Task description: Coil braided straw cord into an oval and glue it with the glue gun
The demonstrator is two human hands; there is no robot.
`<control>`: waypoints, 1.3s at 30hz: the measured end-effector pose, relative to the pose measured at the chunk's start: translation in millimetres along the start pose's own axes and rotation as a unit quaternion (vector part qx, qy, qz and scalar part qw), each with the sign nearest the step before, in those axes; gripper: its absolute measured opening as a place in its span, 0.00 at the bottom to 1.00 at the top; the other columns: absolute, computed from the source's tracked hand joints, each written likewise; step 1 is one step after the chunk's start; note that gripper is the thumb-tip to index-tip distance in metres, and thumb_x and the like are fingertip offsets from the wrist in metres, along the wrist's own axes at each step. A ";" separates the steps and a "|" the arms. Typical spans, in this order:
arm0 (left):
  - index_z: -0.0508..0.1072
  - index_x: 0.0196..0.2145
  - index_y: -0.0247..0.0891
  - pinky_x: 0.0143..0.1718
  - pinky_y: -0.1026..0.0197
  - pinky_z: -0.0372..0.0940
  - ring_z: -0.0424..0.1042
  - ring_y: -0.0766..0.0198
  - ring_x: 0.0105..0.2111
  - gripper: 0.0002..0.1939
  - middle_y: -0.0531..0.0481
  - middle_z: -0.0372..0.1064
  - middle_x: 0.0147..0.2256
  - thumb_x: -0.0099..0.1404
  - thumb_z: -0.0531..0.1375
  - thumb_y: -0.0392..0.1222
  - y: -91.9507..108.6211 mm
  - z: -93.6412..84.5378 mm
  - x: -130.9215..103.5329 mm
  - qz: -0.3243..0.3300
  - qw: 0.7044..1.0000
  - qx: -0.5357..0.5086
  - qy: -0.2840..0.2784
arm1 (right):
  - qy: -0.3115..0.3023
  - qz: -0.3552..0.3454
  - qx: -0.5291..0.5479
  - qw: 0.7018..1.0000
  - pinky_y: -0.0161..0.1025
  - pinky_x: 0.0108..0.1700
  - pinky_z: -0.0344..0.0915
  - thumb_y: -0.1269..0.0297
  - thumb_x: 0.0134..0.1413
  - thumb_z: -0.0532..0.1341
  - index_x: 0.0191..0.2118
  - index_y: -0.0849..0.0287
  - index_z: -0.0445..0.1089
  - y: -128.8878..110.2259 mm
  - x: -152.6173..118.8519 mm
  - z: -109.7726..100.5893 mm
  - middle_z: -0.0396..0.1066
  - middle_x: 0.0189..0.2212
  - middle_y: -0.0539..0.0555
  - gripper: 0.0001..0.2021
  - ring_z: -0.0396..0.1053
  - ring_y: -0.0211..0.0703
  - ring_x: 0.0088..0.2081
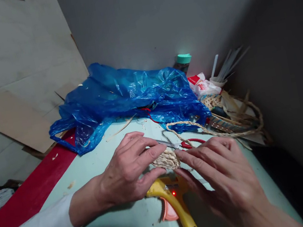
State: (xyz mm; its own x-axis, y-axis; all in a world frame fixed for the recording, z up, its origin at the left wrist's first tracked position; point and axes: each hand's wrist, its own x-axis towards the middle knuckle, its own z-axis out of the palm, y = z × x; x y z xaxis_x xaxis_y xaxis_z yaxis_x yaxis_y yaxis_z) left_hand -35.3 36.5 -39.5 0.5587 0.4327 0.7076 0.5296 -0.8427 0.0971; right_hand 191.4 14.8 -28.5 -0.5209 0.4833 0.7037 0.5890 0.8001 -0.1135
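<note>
Straw-coloured coil (165, 160): above the pale table (90, 165), braided; both its ends are covered from us.
Left hand (128, 168): thumb and forefinger pinch the coil's left side.
Right hand (219, 164): fingertips touch its right edge; we cannot tell whether they grip.
Yellow glue gun (184, 217): just below the coil, red light lit, right end behind the right hand, handle cut off at the bottom.
Red-handled scissors (187, 145): beyond the coil, partly hidden.
Braided cord (225, 133): loops out rightward; we cannot trace its join.
Blue bag (124, 91): contents hard to make out.
</note>
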 end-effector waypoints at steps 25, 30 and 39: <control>0.74 0.43 0.30 0.52 0.45 0.70 0.78 0.56 0.40 0.11 0.40 0.78 0.39 0.62 0.63 0.33 6.5 4.5 0.8 0.007 1.000 -0.009 0.015 | -0.045 -0.003 0.004 0.999 0.47 0.44 0.58 0.73 0.63 0.62 0.54 0.68 0.67 0.4 0.3 2.3 0.70 0.41 0.59 0.15 0.63 0.47 0.39; 0.73 0.44 0.32 0.53 0.44 0.70 0.77 0.56 0.41 0.10 0.41 0.79 0.39 0.64 0.62 0.34 7.5 2.4 0.6 0.002 1.000 0.003 -0.003 | -0.066 0.001 0.026 0.997 0.48 0.45 0.58 0.72 0.64 0.61 0.54 0.66 0.67 0.2 0.1 1.4 0.70 0.44 0.58 0.14 0.64 0.48 0.41; 0.73 0.46 0.32 0.55 0.43 0.69 0.78 0.56 0.42 0.12 0.41 0.79 0.39 0.64 0.62 0.35 8.1 5.3 0.1 0.005 1.000 0.003 -0.006 | -0.044 0.012 0.044 0.998 0.46 0.45 0.61 0.75 0.63 0.62 0.52 0.64 0.68 2.4 -2.2 5.1 0.71 0.42 0.57 0.12 0.65 0.45 0.40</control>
State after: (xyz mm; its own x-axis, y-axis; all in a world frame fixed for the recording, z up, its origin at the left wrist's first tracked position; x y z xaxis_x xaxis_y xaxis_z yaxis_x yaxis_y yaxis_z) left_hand -27.6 31.5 -42.3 0.5716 0.4282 0.6999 0.5273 -0.8452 0.0864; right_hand 190.7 17.4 -33.9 -0.5611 0.5296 0.6361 0.5475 0.8139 -0.1946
